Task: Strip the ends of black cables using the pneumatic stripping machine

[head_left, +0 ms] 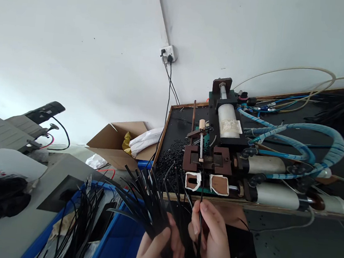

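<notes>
My left hand point(158, 249) is wrapped round a bundle of black plastic strips point(142, 196) that fan out up and to the left. My right hand point(215, 241) pinches a single black strip point(201, 198) between thumb and fingers and holds it upright, its tip just below the brown jaws of a small pneumatic machine point(207, 158). Both hands are low in the view, in front of the bench's front edge. White-rimmed guide openings point(193, 181) sit on the machine right above the strip.
The machine stands on a dark bench point(178, 125) with blue hoses point(298, 135), white cylinders and a scatter of small black bits point(170, 160). A blue crate point(115, 242) with more black strips lies lower left. A cardboard box point(117, 141) and a wall socket point(168, 54) are behind.
</notes>
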A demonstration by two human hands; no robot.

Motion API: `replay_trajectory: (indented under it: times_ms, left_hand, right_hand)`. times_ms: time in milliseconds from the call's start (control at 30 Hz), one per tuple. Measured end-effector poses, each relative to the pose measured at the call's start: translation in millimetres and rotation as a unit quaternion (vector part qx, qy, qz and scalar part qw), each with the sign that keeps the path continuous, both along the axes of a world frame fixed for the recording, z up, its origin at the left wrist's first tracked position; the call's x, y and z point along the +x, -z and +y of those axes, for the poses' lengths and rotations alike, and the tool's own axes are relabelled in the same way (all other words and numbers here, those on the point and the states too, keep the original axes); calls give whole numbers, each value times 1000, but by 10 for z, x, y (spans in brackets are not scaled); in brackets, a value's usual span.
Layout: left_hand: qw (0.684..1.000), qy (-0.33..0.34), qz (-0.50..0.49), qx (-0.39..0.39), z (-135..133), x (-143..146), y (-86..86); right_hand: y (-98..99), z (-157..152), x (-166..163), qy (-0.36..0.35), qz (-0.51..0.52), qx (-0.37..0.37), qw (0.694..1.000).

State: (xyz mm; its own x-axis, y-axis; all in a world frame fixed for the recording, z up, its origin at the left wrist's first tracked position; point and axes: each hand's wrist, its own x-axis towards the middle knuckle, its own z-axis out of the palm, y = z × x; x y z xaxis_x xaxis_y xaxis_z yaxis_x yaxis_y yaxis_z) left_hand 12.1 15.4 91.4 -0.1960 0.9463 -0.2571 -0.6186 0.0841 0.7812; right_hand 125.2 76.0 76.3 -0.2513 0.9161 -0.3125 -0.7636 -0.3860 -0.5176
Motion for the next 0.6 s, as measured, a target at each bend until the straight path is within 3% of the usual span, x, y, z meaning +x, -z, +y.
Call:
replay_trajectory:
  times_ms: [267,433,500,600]
  left_hand:
    - [999,-5,32,-29,-37,-36,-14]
    - [998,1,55,-12,-88,-82,-21]
    - [998,6,62,-5,-136,-87,-32]
    - [998,-17,65,3,-206,-69,-55]
  right_hand:
    - [12,-5,-69,27,-26,21,999]
    - [55,-149,-88,68,-151,137,977]
    - [72,-154,-84,41,-251,223,941]
    - [110,-59,-116,-78,-449,312,834]
